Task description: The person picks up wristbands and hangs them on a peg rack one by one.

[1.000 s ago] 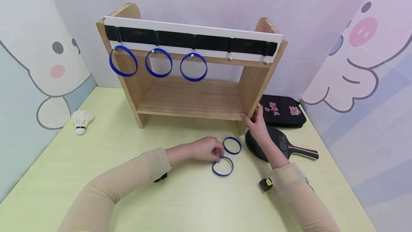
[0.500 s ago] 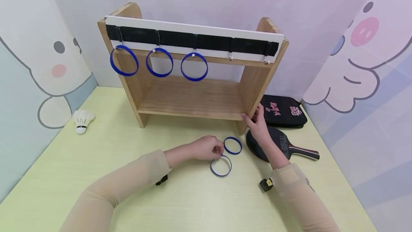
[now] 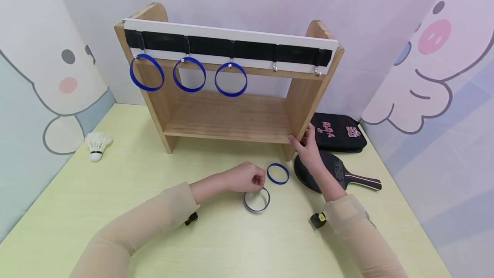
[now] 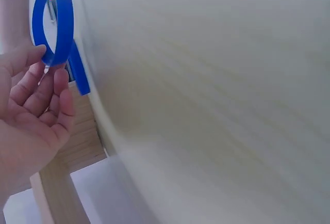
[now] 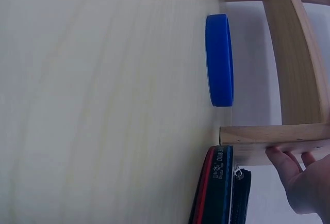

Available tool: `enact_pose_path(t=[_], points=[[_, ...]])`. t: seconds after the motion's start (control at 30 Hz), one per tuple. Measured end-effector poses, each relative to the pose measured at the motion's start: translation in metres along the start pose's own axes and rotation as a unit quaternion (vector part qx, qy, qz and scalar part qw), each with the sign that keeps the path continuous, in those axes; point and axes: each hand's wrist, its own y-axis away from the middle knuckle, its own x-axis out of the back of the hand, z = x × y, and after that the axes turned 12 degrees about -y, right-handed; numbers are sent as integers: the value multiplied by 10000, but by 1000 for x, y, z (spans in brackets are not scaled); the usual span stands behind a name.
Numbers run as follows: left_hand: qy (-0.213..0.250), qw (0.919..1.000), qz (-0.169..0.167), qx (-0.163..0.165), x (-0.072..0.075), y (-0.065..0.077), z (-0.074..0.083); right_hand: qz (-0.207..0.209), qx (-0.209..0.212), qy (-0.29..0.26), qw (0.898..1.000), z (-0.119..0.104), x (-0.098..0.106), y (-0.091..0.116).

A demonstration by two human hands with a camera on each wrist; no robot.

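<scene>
My left hand [image 3: 244, 178] pinches the rim of a blue ring [image 3: 256, 200] between thumb and fingers. In the left wrist view this ring [image 4: 64, 25] stands upright above the fingertips. A second blue ring [image 3: 278, 174] lies on the table just right of that hand. My right hand [image 3: 307, 149] grips the lower right side panel of the wooden shelf [image 3: 231, 117], thumb at its front edge. In the right wrist view, fingers [image 5: 283, 164] touch the panel's outer face. Three blue rings hang from the left hooks, one being the left ring [image 3: 147, 73]; two right hooks [image 3: 275, 67] are bare.
A black table tennis paddle [image 3: 336, 167] lies under the right forearm. Behind it sits a black zipped case [image 3: 339, 132]. A white shuttlecock [image 3: 98, 145] lies at the far left of the table [image 3: 216, 243]. Printed walls stand around the table.
My left hand has drawn slightly left, taking the pinched ring away from the ring on the table. The right hand stays on the shelf panel.
</scene>
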Motion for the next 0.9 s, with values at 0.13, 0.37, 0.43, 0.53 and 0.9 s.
enact_pose_path(t=[0.13,0.37,0.43,0.53,0.9], points=[[123,9999,10,51,5,4,3,-16,-14,58,10000,-13,-4,5],[390,9992,-33,128,14,10,11,-8,-20,36,10000,-13,-4,5],[454,9989,-37,121,16,13,14,-24,8,54,10000,-12,-4,5],[536,9985,25,73,21,17,19,-22,13,65,10000,-4,-2,1],[486,9972,568,58,49,30,41,120,44,92,9999,19,4,-7]])
